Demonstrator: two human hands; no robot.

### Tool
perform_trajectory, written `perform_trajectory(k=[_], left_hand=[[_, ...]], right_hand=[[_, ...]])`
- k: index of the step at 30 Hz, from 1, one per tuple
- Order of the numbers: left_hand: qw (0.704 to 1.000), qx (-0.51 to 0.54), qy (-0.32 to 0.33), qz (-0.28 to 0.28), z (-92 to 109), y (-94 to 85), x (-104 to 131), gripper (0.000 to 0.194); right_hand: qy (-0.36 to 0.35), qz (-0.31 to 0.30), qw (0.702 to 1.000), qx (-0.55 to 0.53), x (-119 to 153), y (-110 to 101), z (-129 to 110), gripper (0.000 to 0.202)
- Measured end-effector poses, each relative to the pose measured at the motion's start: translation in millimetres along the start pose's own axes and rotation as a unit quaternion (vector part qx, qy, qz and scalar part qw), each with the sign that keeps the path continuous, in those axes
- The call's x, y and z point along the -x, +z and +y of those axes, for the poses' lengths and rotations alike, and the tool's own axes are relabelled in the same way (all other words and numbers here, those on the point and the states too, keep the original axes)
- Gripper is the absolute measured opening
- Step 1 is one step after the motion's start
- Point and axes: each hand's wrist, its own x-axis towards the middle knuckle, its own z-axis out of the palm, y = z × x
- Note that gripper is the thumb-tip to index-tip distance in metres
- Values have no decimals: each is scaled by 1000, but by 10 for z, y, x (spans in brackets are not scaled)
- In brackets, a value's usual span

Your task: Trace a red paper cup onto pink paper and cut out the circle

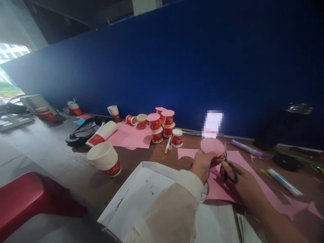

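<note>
Pinched in my left hand (202, 165) is a round pink paper disc (212, 147), its face turned toward me. My right hand (236, 177) has its fingers through the black handles of a pair of scissors (232, 172). The scissor blades point up at the disc's right edge; whether they touch it I cannot tell. Below both hands lies a pink paper sheet (220, 189) with curved cut edges. To the left, red paper cups topped with pink discs (154, 117) stand in stacks. One upside-down red cup (177, 138) is beside them.
A nested stack of paper cups (103, 157) leans at the left, near a white box (141, 189). A brown-and-white marker (167, 145), a purple tube (246, 148) and a clear glue tube (285, 182) lie on the table. A blue partition (162, 67) rises behind. A red stool (32, 192) is at lower left.
</note>
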Motion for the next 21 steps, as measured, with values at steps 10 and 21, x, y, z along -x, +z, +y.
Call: perform_trajectory(k=[10,21], left_hand=[[1000,0,-6,4,14,6,17,20],[1000,-9,-13,6,34,14,13,18]], right_hand=[[9,0,1000,1,18,-7,-66,59],[0,2,1000,11,-14,-11,44,56]])
